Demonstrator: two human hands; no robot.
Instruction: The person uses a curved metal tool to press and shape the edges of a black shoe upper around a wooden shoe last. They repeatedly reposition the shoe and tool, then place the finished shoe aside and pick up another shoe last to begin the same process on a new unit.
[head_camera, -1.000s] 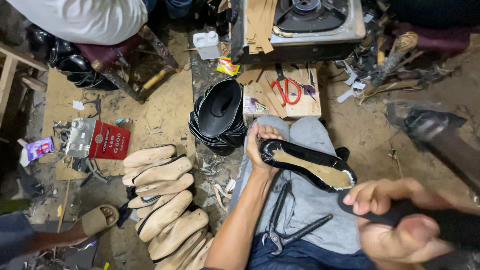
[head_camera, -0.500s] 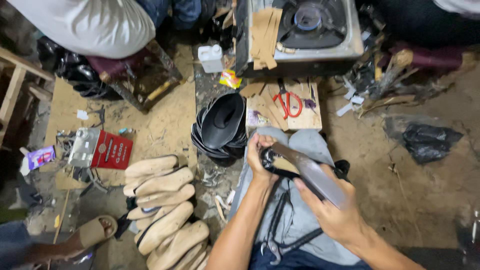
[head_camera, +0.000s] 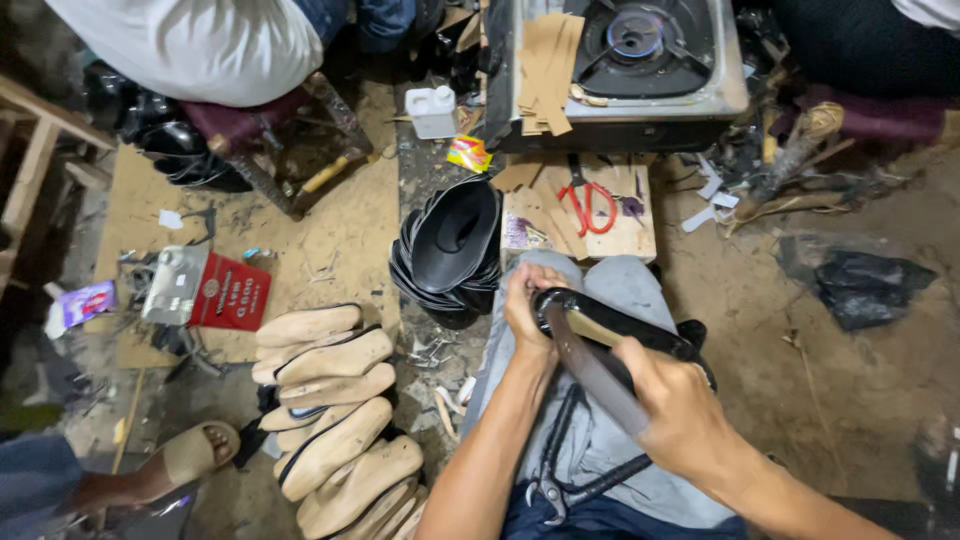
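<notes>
A black shoe upper on a last (head_camera: 640, 335) lies across my knee, sole side up. My left hand (head_camera: 527, 303) grips its toe end at the left. My right hand (head_camera: 680, 410) is closed around a dark hammer-like tool (head_camera: 590, 365), whose head touches the shoe's toe end beside my left fingers. Black pincers (head_camera: 560, 470) rest in my lap under my right forearm.
A pile of tan shoe lasts (head_camera: 340, 410) lies at the left of my leg. A stack of black soles (head_camera: 450, 250) stands ahead, by a board with red scissors (head_camera: 588, 205). A gas stove (head_camera: 640, 50) burns beyond. Another person's sandalled foot (head_camera: 190, 455) is at the lower left.
My right hand came in from the lower right with the tool and set it on the shoe's toe end. The shoe tilted slightly in my left hand.
</notes>
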